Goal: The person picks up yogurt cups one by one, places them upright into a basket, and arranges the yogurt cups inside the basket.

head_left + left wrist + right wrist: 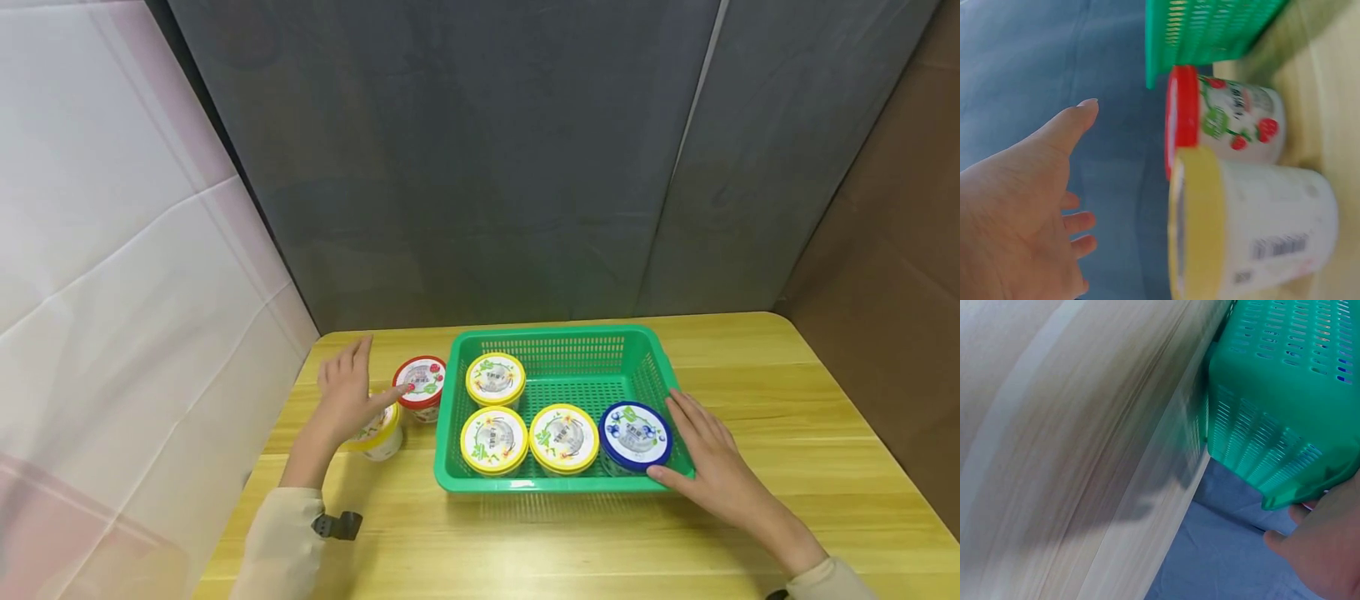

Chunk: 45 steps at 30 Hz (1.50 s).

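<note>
My left hand (347, 400) hovers with spread fingers above a yellow-lidded tub (384, 442), its thumb over the lid of a red-lidded tub (420, 383). In the left wrist view that hand (1029, 200) is apart from both the yellow-lidded tub (1272, 225) and the strawberry-printed red-lidded tub (1238, 119). My right hand (716, 467) rests on the near right corner of a green plastic basket (555, 485), fingers fairly straight along the rim, thumb near a blue-lidded tub (636, 436). In the right wrist view, the right hand (1325, 540) touches the basket's rim.
Inside the basket, three yellow-lidded tubs, at the back left (495, 377), front left (493, 440) and front middle (564, 438), stand beside the blue-lidded one. A wooden table (525, 550) bears everything. A dark cloth wall (465, 167) rises behind.
</note>
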Tool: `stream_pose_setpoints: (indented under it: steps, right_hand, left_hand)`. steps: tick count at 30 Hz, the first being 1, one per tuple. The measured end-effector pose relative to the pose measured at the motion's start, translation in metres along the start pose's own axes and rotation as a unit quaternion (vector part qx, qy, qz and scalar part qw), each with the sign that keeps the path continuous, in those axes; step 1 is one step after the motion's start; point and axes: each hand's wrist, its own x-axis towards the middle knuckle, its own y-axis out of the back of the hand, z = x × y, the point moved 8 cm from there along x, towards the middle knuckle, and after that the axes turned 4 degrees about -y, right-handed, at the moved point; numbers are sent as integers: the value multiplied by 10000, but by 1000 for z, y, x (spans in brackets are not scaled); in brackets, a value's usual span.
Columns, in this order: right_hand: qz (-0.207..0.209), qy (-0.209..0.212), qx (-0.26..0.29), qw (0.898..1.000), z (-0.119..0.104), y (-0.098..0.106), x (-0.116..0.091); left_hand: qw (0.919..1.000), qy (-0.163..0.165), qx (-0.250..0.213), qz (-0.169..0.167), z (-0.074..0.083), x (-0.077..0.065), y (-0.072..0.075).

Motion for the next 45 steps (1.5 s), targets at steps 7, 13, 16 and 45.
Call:
stream_pose_setpoints:
  steps: [7,13,16,45]
  right_hand:
    - [-2,-18,34,10000,0,0,0]
    - [-54,-62,96,9999,1,0,0]
    - [-55,-75,108,9999,1,0,0]
    - [10,-35,87,10000,0,1,-1]
  left_hand:
    - [9999,115,109,-49,-19,-15,-13]
    - [9994,201,219,-159,-29,-24,-22]
    - [9994,214,229,-175,-31,-27,-24]
    - [9985,331,195,-385,-37,-38,-37]
